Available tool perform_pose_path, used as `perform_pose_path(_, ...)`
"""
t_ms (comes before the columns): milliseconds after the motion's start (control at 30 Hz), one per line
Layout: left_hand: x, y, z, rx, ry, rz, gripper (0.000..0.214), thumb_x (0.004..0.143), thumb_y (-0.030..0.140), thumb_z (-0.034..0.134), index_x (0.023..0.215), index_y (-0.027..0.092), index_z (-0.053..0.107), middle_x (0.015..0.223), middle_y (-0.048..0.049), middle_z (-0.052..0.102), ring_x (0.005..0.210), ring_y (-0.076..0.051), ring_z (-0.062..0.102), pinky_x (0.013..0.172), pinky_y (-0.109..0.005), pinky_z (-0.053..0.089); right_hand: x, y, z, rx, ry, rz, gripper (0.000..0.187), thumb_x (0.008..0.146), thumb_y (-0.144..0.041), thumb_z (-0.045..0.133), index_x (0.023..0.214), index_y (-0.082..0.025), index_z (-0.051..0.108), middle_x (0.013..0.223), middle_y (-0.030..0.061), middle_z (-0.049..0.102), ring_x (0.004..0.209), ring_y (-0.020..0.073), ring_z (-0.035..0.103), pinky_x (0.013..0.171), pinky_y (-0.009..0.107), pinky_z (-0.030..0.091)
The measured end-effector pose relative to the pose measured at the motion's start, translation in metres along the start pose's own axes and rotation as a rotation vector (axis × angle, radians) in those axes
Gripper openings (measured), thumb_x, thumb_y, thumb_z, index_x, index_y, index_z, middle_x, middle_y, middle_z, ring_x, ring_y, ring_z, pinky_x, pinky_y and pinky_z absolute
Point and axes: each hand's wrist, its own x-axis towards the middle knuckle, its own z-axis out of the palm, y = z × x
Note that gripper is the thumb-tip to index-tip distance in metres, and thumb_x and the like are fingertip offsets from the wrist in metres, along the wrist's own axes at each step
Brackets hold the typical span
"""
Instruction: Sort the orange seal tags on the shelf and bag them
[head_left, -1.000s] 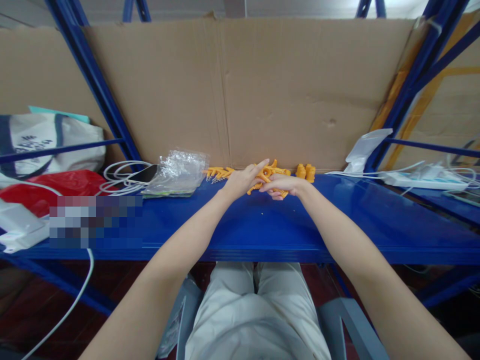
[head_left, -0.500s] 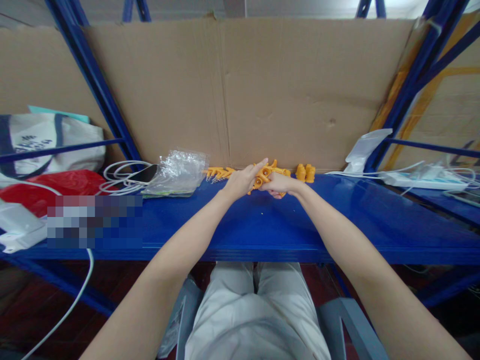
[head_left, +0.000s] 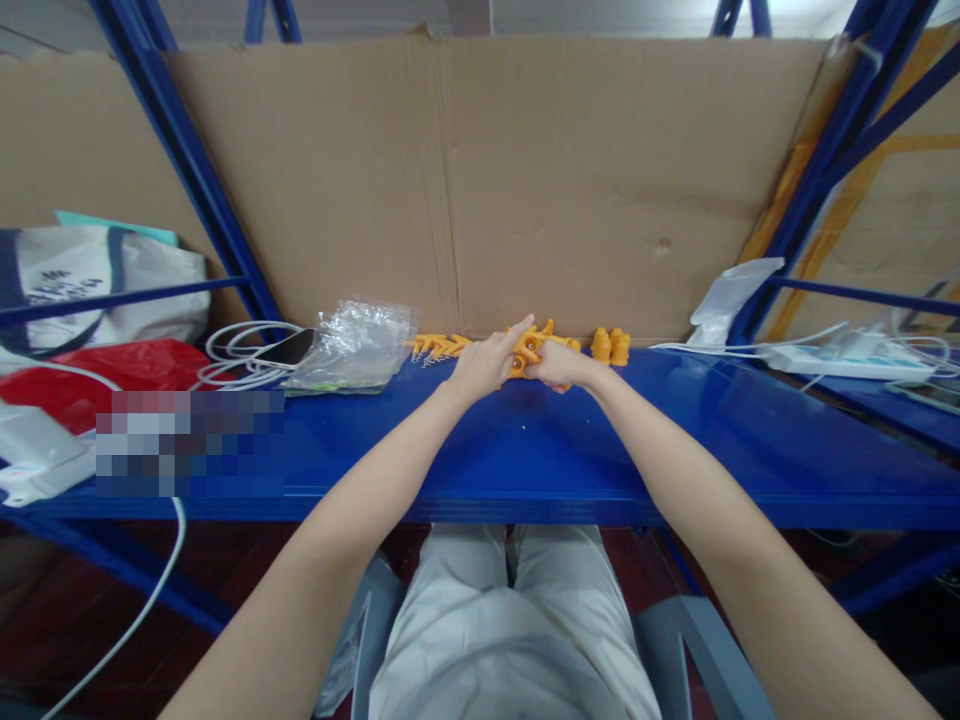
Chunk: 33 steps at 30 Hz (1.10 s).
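Near the back of the blue table, a yellow plastic part [head_left: 526,346] with round, cup-like openings lies between my two hands. My left hand [head_left: 484,368] grips its left side, one finger stretched up along it. From the right, my right hand [head_left: 561,364] is closed with curled fingers against the same part; whatever is inside the fist is hidden. Left of my hands, several branched yellow pieces [head_left: 439,346] lie in a row with small silvery bits [head_left: 427,358] in front. Two short yellow pieces [head_left: 611,346] stand upright to the right.
Clear plastic bags [head_left: 352,345], coiled white cable [head_left: 244,350] and a red bag [head_left: 150,365] are at left. On the right are a power strip [head_left: 847,362] and a white plastic piece [head_left: 735,300]. A cardboard panel [head_left: 562,180] closes off the blue table's [head_left: 525,460] back.
My right hand has turned slightly and shifted a little on the yellow part, which has tilted slightly. My left hand stays nearly in place.
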Motion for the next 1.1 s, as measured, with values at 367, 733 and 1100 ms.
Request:
perform_pose_path(367, 0.001, 0.015, -0.013, 0.067, -0.226, -0.178, 0.066, 0.093, 0.024, 0.047, 0.157, 0.02, 0.031, 0.128, -0.0132, 0.07, 0.115, -0.03, 0.068, 0.097, -0.041, 0.052, 0.01, 0.007, 0.011, -0.506, 0.165, 0.029, 0.036, 0.09, -0.021, 0.051, 0.118, -0.009, 0.071, 0.103, 0.0201, 0.076, 0.098, 0.0297, 0.073, 0.089, 0.04, 0.055)
perform_pose_path(733, 0.002, 0.008, -0.008, 0.022, -0.254, -0.226, 0.062, 0.092, 0.026, 0.05, 0.151, 0.021, 0.035, 0.116, -0.0112, 0.074, 0.112, -0.03, 0.07, 0.093, -0.04, 0.052, 0.0, -0.003, 0.014, -0.625, 0.225, -0.003, 0.038, 0.093, -0.018, 0.046, 0.121, -0.008, 0.07, 0.117, 0.0227, 0.072, 0.113, 0.0315, 0.069, 0.095, 0.041, 0.053)
perform_pose_path(1100, -0.002, 0.01, -0.017, -0.006, -0.121, -0.12, 0.064, 0.087, 0.017, 0.051, 0.149, 0.023, 0.039, 0.132, -0.0115, 0.067, 0.114, -0.026, 0.068, 0.093, -0.036, 0.054, 0.001, 0.004, 0.006, -0.117, 0.008, -0.023, 0.022, 0.091, -0.023, 0.053, 0.095, -0.014, 0.072, 0.065, 0.0049, 0.07, 0.063, 0.017, 0.068, 0.066, 0.031, 0.057)
